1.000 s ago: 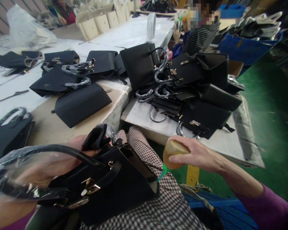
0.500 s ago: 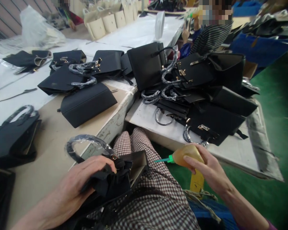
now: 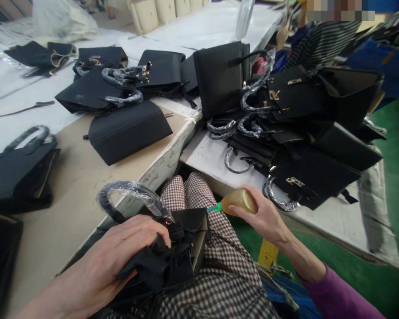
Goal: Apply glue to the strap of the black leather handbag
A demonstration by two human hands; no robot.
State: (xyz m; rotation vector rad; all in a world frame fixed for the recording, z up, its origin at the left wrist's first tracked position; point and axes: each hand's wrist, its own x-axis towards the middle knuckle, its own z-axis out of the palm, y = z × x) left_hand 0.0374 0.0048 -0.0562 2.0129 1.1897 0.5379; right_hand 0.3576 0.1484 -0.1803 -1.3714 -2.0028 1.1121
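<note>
Black leather handbag point(image 3: 172, 252) down on the lap, mouth gaping toward the right, tan lining showing along the inner wall; contents hidden in shadow, impossible to tell. Plastic-wrapped black loop handle point(image 3: 129, 195) arching just above the left fingertips. Left hand point(image 3: 119, 257) spread palm-down over the crumpled black flap, fingers point(image 3: 153, 230) curled and pressing into the folds, gripping the bag's top. Forearm running in from the lower left corner.

Amber soft plastic squeeze bottle point(image 3: 241, 201) with green nozzle point(image 3: 214, 208) clenched in the right hand point(image 3: 269, 219): thumb beneath, fingers wrapped over the far side. Amber liquid filling the bottle. Nozzle pointing left, level, just short of the bag's open rim, not touching. Wrist bent, purple sleeve point(image 3: 335, 297) trailing to the lower right.

Beyond the right knuckles, heap of black handbags with gold clasps point(image 3: 302, 128) stacked on the white side table point(image 3: 206, 159), wrapped handles poking out. Beyond the left fingertips, flat black bag panel point(image 3: 129, 130) lying on the tan worktable point(image 3: 76, 186), more black bags behind it. Checked trousers point(image 3: 226, 283) under both hands. Person in a striped top point(image 3: 322, 40) far back.
</note>
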